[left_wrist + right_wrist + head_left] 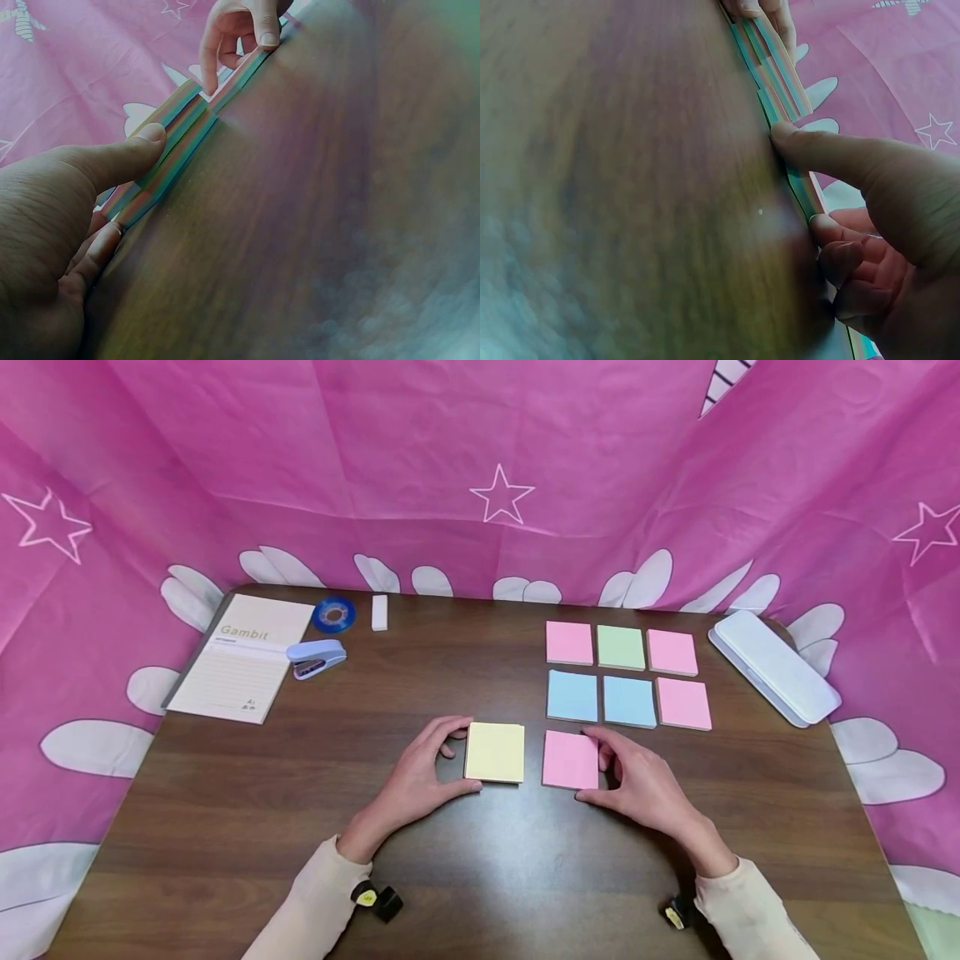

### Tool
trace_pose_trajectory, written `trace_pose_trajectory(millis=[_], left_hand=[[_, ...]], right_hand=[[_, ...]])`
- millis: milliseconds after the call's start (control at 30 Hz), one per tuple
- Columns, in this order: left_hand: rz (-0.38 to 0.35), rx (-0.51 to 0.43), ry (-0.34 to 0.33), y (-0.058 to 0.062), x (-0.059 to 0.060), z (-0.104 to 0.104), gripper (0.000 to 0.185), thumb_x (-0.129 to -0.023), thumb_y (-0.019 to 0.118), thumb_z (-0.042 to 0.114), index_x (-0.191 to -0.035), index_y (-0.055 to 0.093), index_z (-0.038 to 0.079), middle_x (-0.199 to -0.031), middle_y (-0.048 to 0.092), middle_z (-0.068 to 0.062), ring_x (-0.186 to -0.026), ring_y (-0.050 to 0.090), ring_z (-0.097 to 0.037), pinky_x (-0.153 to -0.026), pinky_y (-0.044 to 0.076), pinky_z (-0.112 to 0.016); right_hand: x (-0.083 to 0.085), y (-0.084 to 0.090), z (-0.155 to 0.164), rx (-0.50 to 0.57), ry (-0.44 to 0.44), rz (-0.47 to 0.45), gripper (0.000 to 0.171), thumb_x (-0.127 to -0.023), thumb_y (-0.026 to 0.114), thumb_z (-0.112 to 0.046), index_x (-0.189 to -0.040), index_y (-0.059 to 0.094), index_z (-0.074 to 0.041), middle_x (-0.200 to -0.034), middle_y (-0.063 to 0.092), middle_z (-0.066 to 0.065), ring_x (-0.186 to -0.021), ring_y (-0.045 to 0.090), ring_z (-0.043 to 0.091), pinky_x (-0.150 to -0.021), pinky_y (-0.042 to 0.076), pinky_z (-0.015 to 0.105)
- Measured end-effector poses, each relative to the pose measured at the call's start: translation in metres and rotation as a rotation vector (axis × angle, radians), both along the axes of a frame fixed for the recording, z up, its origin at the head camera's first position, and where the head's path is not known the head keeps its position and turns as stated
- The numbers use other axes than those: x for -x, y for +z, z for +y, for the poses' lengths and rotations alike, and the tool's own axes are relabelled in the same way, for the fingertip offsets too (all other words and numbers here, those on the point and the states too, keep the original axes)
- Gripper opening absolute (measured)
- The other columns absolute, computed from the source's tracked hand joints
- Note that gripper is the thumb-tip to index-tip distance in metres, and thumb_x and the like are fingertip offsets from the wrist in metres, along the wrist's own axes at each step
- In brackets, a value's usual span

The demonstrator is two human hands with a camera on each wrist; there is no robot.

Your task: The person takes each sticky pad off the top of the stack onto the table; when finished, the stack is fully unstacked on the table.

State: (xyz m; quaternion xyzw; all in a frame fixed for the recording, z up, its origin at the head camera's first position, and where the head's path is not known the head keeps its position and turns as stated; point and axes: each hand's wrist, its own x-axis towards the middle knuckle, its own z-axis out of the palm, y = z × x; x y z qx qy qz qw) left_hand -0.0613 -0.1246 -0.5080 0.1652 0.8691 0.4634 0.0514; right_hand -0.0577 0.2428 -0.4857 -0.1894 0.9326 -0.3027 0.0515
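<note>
With thumb and fingers on opposite edges, my left hand (420,775) grips a yellow-topped stack of sticky note pads (495,752) at the table's middle. The left wrist view shows striped edges of pads in layers (172,154) beside the thumb. Just to the right, my right hand (647,783) holds a pink-topped sticky note pad (568,760) by its near and far edges. A small gap separates the two in the head view. Behind the pink one lie two rows of pads, among them a blue pad (572,696), a green pad (620,647) and a pink pad (683,703).
At the back left lie a notebook (225,681), a light blue stapler (318,653), a roll of blue tape (333,615) and a small white block (379,612). A white case (776,670) lies at the right edge of the wooden table (480,877). Pink cloth hangs behind.
</note>
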Motion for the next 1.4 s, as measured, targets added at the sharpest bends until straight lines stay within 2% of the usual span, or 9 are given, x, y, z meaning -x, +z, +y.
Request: trace_pose_trajectory(millis=[167,400,633,767,900,1067,1267,1400], left_hand=[[0.008,0.002,-0.001,0.0,0.0,0.001,0.092,-0.082,0.103,0.024,-0.16,0.055,0.019,-0.152,0.059,-0.001,-0.112,0.062,-0.018,-0.096,0.055,-0.041],[0.004,0.003,0.0,-0.003,-0.001,0.0,0.092,-0.081,0.103,0.025,-0.16,0.055,0.018,-0.152,0.059,0.0,-0.112,0.062,-0.018,-0.097,0.055,-0.041],[0.003,0.002,-0.005,-0.003,-0.001,0.0,0.091,-0.082,0.103,0.024,-0.16,0.055,0.018,-0.152,0.059,0.0,-0.113,0.062,-0.018,-0.097,0.055,-0.041],[0.008,0.006,-0.002,-0.003,-0.001,0.0,0.091,-0.082,0.103,0.025,-0.159,0.056,0.018,-0.152,0.059,-0.001,-0.112,0.062,-0.018,-0.096,0.055,-0.041],[0.015,0.006,-0.002,-0.003,0.0,0.0,0.091,-0.081,0.103,0.025,-0.159,0.056,0.018,-0.151,0.059,0.0,-0.112,0.063,-0.018,-0.097,0.056,-0.041],[0.025,-0.002,-0.001,-0.002,0.0,0.0,0.092,-0.081,0.104,0.025,-0.159,0.057,0.019,-0.151,0.06,0.001,-0.113,0.063,-0.017,-0.096,0.056,-0.039],[0.053,-0.009,-0.007,-0.001,0.0,0.0,0.092,-0.081,0.103,0.024,-0.159,0.057,0.018,-0.152,0.06,-0.002,-0.114,0.064,-0.017,-0.095,0.056,-0.038],[0.058,-0.016,-0.016,0.0,0.001,0.0,0.092,-0.081,0.104,0.024,-0.16,0.057,0.016,-0.153,0.06,-0.003,-0.114,0.064,-0.018,-0.095,0.056,-0.039]], right_hand=[[0.0,-0.002,0.002,0.013,0.015,-0.002,0.081,-0.08,0.103,-0.024,-0.149,0.064,-0.006,-0.099,0.06,-0.002,-0.083,0.053,0.014,-0.068,0.043,0.029],[-0.001,-0.001,0.001,0.02,0.015,0.004,0.092,-0.077,0.105,-0.028,-0.155,0.061,-0.007,-0.099,0.059,-0.002,-0.084,0.053,0.014,-0.067,0.044,0.029],[-0.002,0.002,-0.006,0.049,0.015,0.092,0.092,-0.076,0.105,-0.034,-0.155,0.062,-0.012,-0.094,0.058,-0.005,-0.081,0.052,0.012,-0.066,0.044,0.029],[0.0,0.005,-0.018,0.086,0.036,0.151,0.089,-0.076,0.105,-0.037,-0.152,0.065,-0.014,-0.086,0.057,-0.009,-0.074,0.052,0.008,-0.064,0.044,0.028],[0.001,0.007,-0.033,0.087,0.061,0.18,0.087,-0.076,0.105,-0.039,-0.15,0.067,-0.013,-0.089,0.06,-0.008,-0.077,0.055,0.008,-0.067,0.047,0.029],[0.002,0.012,-0.054,0.064,0.079,0.154,0.088,-0.078,0.103,-0.042,-0.152,0.066,-0.013,-0.1,0.066,-0.004,-0.086,0.057,0.012,-0.072,0.05,0.033],[0.008,0.014,-0.077,0.046,0.119,0.128,0.096,-0.077,0.104,-0.045,-0.157,0.062,-0.012,-0.097,0.062,-0.005,-0.075,0.051,0.007,-0.065,0.044,0.028],[0.012,0.013,-0.088,0.018,0.124,0.135,0.102,-0.074,0.105,-0.048,-0.157,0.06,-0.009,-0.097,0.063,-0.004,-0.073,0.052,0.007,-0.065,0.047,0.028]])
